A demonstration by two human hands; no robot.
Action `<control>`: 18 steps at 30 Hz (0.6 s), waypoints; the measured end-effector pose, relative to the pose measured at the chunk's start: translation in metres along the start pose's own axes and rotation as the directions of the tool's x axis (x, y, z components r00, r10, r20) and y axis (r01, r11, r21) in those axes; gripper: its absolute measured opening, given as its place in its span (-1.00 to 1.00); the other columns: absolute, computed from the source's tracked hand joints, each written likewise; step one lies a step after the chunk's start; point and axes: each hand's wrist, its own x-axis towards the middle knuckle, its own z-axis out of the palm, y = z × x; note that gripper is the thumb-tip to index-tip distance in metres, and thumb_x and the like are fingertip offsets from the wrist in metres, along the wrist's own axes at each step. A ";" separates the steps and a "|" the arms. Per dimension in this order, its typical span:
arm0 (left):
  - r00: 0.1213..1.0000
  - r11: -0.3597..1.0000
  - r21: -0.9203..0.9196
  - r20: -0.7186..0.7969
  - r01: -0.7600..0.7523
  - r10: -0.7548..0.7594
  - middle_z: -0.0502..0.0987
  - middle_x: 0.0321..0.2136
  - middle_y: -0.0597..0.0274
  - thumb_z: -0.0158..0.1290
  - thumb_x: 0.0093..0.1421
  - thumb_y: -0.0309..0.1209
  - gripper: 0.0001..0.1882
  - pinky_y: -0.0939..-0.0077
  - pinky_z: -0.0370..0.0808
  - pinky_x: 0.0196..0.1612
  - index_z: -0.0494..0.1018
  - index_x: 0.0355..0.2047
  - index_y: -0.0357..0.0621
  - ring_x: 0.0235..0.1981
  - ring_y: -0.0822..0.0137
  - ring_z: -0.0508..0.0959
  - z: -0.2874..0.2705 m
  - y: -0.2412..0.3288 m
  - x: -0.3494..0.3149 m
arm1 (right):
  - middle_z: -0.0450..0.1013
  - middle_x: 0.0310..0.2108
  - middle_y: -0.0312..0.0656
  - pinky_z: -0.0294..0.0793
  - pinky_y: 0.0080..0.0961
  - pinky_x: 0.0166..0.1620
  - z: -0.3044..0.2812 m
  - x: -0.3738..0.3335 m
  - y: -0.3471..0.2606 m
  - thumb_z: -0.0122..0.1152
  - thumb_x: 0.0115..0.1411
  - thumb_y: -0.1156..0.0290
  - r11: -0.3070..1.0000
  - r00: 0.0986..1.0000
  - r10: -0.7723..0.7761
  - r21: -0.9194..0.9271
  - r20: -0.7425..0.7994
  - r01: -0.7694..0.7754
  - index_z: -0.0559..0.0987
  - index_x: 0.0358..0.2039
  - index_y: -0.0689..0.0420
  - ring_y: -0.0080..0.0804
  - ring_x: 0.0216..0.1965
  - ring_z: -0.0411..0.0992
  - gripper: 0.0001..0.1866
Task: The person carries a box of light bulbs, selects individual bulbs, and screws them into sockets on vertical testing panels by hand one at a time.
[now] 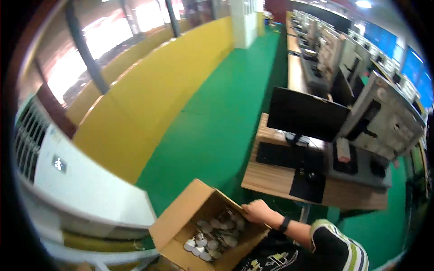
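An open cardboard box (181, 214) is tilted in front of my body, at the lower middle of the head view. Inside lie many flat, round, silvery discs (212, 244), heaped loosely; what they are exactly is too small to tell. My right hand (258, 211) is closed over the box's upper right edge, fingers wrapped on the rim. A dark band sits on that wrist. My left hand does not show; the lower part of the box runs out at the picture's edge.
On the right stands a wooden desk (275, 180) with a black monitor (307, 113), a keyboard (282, 155) and a mouse (312, 176). More desks run into the distance. A white cabinet (90, 185) is at left, beside a yellow wall (149, 90). Green floor (212, 117) stretches between.
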 end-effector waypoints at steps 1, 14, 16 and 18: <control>0.999 0.999 0.004 0.007 -0.038 0.038 0.54 -0.22 -0.27 0.04 0.20 -0.17 -0.55 0.04 0.43 -0.07 0.45 -0.09 -0.32 -0.18 -0.26 0.50 -0.003 0.011 0.038 | 0.47 -0.64 -0.02 0.46 -0.09 -0.46 -0.005 0.030 -0.002 0.08 0.12 0.24 1.000 1.000 0.014 -0.004 -0.011 -0.014 0.53 -0.48 0.13 0.02 -0.55 0.48 -0.78; 0.730 0.603 0.447 0.197 -0.661 0.655 0.53 -0.19 -0.29 -0.01 0.22 -0.08 -0.51 0.05 0.41 -0.06 0.47 -0.13 -0.33 -0.12 -0.27 0.48 -0.162 0.481 0.320 | 0.46 -0.64 0.01 0.46 -0.08 -0.45 -0.069 0.227 0.022 0.11 0.13 0.20 0.760 0.683 0.650 0.278 -0.333 -0.587 0.51 -0.47 0.10 0.05 -0.54 0.47 -0.77; 0.686 0.529 0.470 0.272 -0.707 0.675 0.53 -0.18 -0.29 -0.04 0.23 -0.04 -0.48 0.04 0.40 -0.05 0.47 -0.12 -0.32 -0.10 -0.27 0.47 -0.157 0.561 0.333 | 0.47 -0.62 0.02 0.48 -0.08 -0.43 -0.065 0.251 0.046 0.10 0.14 0.18 0.679 0.586 0.734 0.330 -0.344 -0.656 0.51 -0.49 0.12 0.04 -0.53 0.48 -0.74; 0.626 0.464 0.443 0.359 -0.767 0.692 0.52 -0.16 -0.28 -0.07 0.24 -0.02 -0.46 0.03 0.39 -0.02 0.46 -0.09 -0.31 -0.08 -0.27 0.46 -0.141 0.635 0.356 | 0.48 -0.61 0.03 0.48 -0.08 -0.41 -0.059 0.281 0.080 0.08 0.15 0.17 0.612 0.488 0.788 0.390 -0.375 -0.688 0.52 -0.50 0.12 0.05 -0.52 0.48 -0.72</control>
